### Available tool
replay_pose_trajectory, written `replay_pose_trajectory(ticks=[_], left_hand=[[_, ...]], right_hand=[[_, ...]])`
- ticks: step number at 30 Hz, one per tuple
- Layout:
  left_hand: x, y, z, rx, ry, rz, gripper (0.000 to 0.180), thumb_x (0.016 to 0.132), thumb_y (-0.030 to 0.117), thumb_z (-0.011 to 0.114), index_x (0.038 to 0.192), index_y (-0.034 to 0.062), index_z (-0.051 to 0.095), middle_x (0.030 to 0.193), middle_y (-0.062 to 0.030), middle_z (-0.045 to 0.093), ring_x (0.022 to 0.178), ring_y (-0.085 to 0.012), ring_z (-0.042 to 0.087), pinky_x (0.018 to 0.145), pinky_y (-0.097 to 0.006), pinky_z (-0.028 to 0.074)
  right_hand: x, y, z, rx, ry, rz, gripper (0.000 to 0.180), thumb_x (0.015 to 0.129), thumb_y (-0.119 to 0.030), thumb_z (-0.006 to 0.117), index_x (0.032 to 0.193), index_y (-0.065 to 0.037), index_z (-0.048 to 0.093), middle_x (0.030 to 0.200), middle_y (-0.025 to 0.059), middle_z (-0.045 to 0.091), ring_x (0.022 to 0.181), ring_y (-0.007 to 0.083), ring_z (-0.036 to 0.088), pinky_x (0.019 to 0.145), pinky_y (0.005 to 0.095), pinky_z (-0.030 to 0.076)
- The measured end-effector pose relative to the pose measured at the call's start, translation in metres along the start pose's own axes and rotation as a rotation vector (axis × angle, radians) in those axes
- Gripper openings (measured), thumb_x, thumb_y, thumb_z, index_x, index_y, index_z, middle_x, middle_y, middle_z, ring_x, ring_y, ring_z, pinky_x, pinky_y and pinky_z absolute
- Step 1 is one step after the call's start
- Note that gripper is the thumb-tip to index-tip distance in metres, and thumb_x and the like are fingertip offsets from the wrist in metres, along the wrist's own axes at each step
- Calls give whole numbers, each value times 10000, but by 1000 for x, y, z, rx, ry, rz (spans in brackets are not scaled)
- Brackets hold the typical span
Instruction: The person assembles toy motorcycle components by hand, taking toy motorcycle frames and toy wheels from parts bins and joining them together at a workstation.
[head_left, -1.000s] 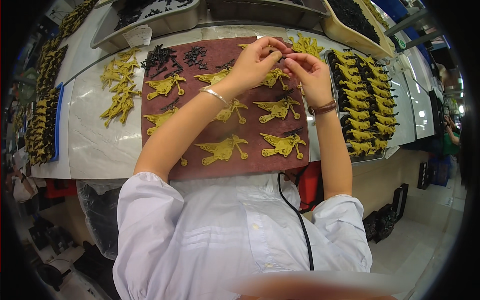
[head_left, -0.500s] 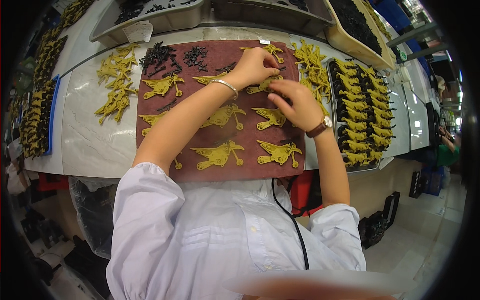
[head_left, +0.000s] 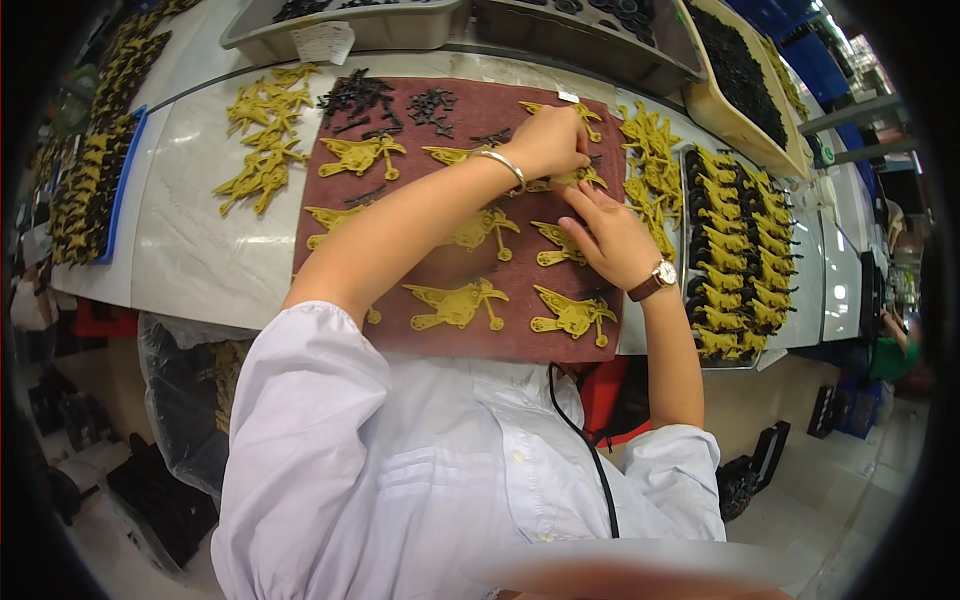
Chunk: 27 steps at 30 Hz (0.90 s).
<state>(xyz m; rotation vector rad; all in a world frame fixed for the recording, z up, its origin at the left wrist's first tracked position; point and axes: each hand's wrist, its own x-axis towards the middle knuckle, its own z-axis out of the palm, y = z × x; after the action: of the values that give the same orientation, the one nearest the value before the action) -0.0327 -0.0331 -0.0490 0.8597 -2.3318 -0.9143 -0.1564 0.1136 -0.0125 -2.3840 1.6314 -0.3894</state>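
Observation:
A yellow, bird-shaped plastic part (head_left: 591, 176) lies in the upper right of a reddish-brown mat (head_left: 400, 255). Above it is my left hand (head_left: 553, 143), its fingers pinched and pointing down at the part; whatever they grip is hidden. My right hand (head_left: 612, 238) lies low over the mat, fingers stretched out with the tips at the same part's near edge and the thumb apart. Beneath that thumb sits another yellow part (head_left: 556, 243), partly covered. More such parts lie in rows, including a front one (head_left: 455, 304). Small black pieces (head_left: 491, 137) lie beside several of them.
Black pieces form two piles (head_left: 358, 100) on the mat's far left. Loose yellow parts lie in heaps left (head_left: 262, 140) and right (head_left: 650, 165) of it. A tray (head_left: 687, 262) of yellow-and-black assemblies stands at right. Grey bins (head_left: 400, 28) and a cream bin (head_left: 745, 120) line the back.
The view has shifted, so the mat sits further right. My right fingers have come down onto the yellow part. My left hand stays over it, fingers still pinched.

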Motion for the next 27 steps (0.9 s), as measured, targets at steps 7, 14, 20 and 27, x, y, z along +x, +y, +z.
replay_pose_trajectory(ticks=[7, 14, 20, 27], left_hand=[[-22, 1, -71, 100, 150, 71, 226, 776, 240, 688, 937, 87, 733, 899, -154, 694, 853, -320, 667, 787, -400, 533], [-90, -73, -187, 682, -71, -254, 171, 675, 100, 763, 836, 61, 721, 833, -132, 702, 782, -272, 684, 711, -374, 548], [-125, -87, -185, 526, 39, -266, 213, 689, 120, 773, 871, 32, 706, 852, -121, 688, 812, -283, 657, 722, -373, 528], [-128, -82, -195, 612, 44, -143, 155, 762, 77, 673, 889, -9, 650, 759, -135, 633, 724, -268, 624, 669, -364, 495]], right_hand=[[-4, 12, 2, 39, 2, -27, 311, 925, -224, 547, 1145, -17, 622, 1287, 202, 548, 1239, 366, 480, 1009, 418, 408], [2, 18, -3, 6, -21, -33, 298, 922, -196, 552, 1157, -33, 636, 1281, 174, 565, 1265, 337, 466, 1026, 400, 402], [6, 25, -5, 47, -31, -39, 285, 920, -179, 544, 1139, -25, 644, 1276, 168, 570, 1248, 335, 486, 1012, 401, 418], [12, 25, -13, 182, 47, -70, 267, 907, -165, 568, 1103, 1, 644, 1188, 196, 614, 1158, 346, 556, 974, 399, 444]])
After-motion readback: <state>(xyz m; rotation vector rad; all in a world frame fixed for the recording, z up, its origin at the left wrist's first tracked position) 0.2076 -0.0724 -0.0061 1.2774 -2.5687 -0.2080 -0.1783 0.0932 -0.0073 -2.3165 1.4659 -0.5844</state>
